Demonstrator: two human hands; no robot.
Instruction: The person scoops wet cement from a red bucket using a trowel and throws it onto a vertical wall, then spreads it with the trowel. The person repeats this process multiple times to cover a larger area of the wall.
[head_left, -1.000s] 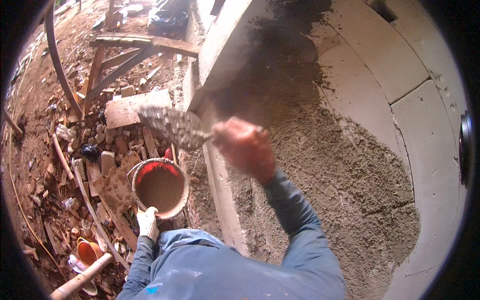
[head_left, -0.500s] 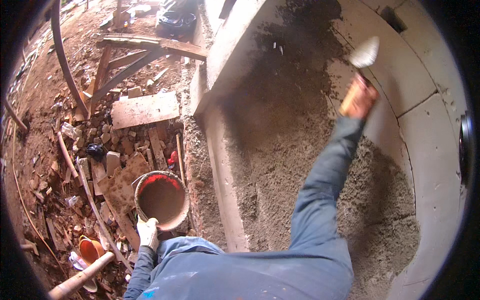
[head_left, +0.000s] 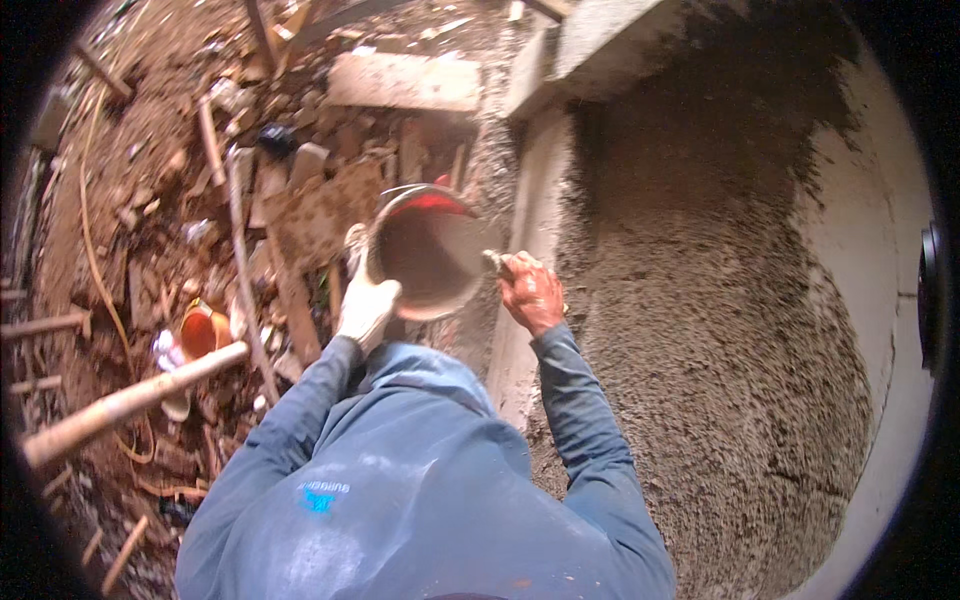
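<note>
Bucket [head_left: 434,203], red inside, holding grey mix, stands left of the rough-coated wall [head_left: 700,360]. Left hand [head_left: 368,305], gloved, clamped on its near-left side; right hand [head_left: 535,297], apart from left, closed round a trowel [head_left: 495,263] at the right rim, blade indistinct. Judgement: brace bucket firmly, scoop in smooth strokes. Shirt [head_left: 420,490]: small lettering beside blue mark; no other writing legible.

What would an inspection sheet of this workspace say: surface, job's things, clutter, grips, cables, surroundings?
Surface: wall largely under a rough, greyish coat; bare pale section at right.
Job's things: bucket holding greyish mix; trowel, blade not clearly visible.
Clutter: pale board, black bag, orange container amid rubble.
Grips: gloved left grip holds bucket's side; bare right grip holds trowel.
Cables: thin yellowish line at left; cable or hose, unclear.
Surroundings: wooden pole, lower left.
</note>
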